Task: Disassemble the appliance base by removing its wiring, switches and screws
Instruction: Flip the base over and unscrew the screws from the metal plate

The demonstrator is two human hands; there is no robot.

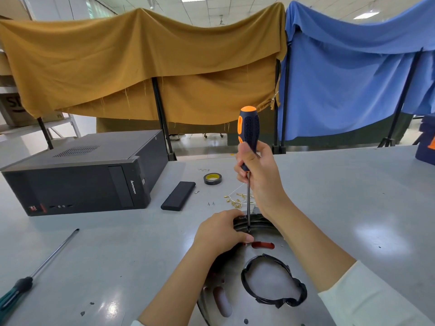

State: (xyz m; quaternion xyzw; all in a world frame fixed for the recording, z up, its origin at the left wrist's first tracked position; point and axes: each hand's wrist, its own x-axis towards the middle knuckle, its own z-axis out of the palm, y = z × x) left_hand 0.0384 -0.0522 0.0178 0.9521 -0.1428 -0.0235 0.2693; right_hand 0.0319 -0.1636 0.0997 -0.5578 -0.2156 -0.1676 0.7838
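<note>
- Appliance base [266, 300] lies flat on the grey table [117, 255], close in front of me at the near edge, metal underside facing up.
- A large irregular opening ringed with black trim [275, 300] sits in the plate's near half; a red-edged slot [263, 245] shows just beyond it, another long slot at the left rim.
- My right hand [261, 175] holds the orange-and-black screwdriver [248, 135] upright, fingers and thumb curled round the lower end of the handle where the shaft begins.
- Shaft runs straight down; its tip meets a small screw [248, 230] at the far rim of the base.
- My left hand [221, 234] rests on the far-left rim of the base, fingers curled over the edge and gripping it, thumb pointing toward the red slot.
- Just beyond the base: a scatter of small brass terminals on pale wire [236, 201], and two tiny loose screws [211, 203].
- Further out: a roll of black tape [212, 178], a flat black bar-shaped block [178, 196], a small bit beside it.
- Far left: a black desktop computer case [80, 175] on its side.
- Near left: a second screwdriver [35, 276], green-handled, long shaft lying on the table, well apart from the base.
- Behind the table: mustard cloth [141, 67] and blue cloth [353, 74] draped over stands.
</note>
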